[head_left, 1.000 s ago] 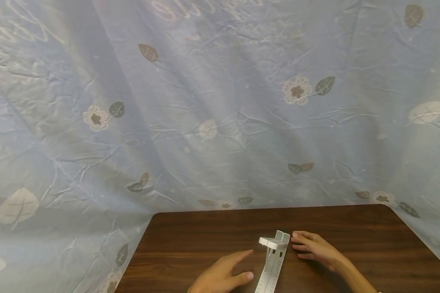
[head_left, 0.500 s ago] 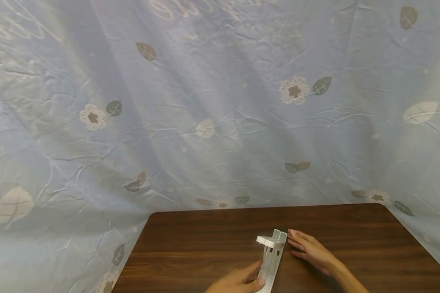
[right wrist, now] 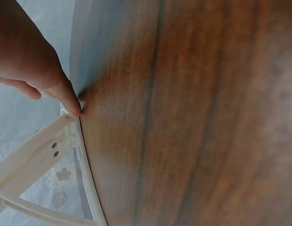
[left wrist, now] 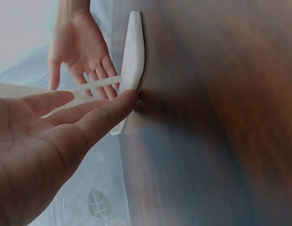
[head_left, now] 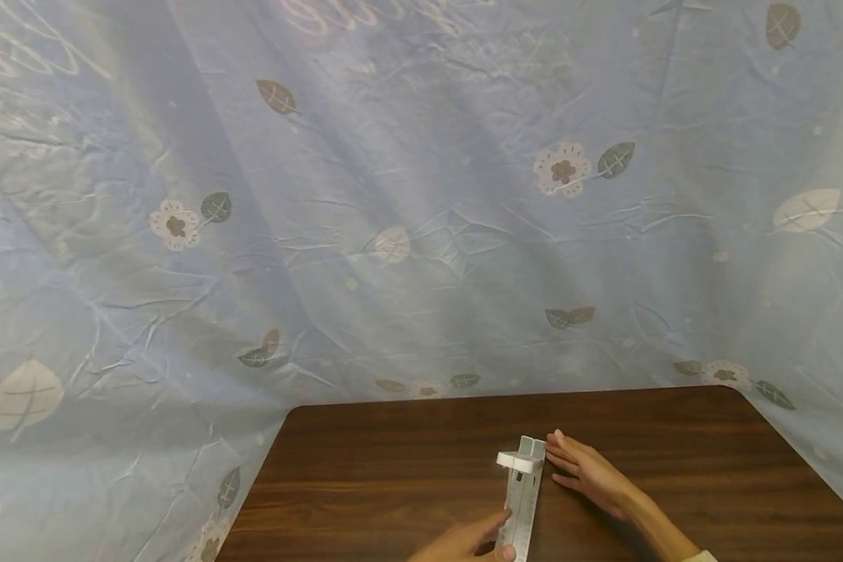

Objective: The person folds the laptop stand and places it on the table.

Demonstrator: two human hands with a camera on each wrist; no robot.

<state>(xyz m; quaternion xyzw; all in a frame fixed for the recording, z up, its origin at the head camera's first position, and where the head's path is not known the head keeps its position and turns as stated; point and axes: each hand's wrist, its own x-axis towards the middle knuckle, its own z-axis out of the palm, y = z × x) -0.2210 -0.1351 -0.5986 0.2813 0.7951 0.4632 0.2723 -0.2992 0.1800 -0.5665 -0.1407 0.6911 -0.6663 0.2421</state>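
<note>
A white plastic stand (head_left: 523, 503), long and narrow with a raised cross-piece near its far end, is on the brown table in the head view; its exact kind is unclear. Against its near left side my left hand (head_left: 464, 542) rests with fingers extended. The left wrist view has a fingertip of that hand (left wrist: 47, 136) at the stand's white base (left wrist: 135, 47). My right hand (head_left: 597, 480) holds its fingers straight, touching the far right corner. Seen from the right wrist, a fingertip (right wrist: 73, 103) meets the frame's end beside its slanted bar with screws (right wrist: 37, 146). The stand's near end is cut off.
The dark wood-grain table (head_left: 379, 445) has rounded far corners. Behind and at both sides hangs a pale blue curtain (head_left: 421, 312) printed with leaves and flowers, close to the table's edges.
My left hand has come rightward onto the stand. The stand has turned slightly and now points more directly away from me. My right hand has moved a little left, against its far end.
</note>
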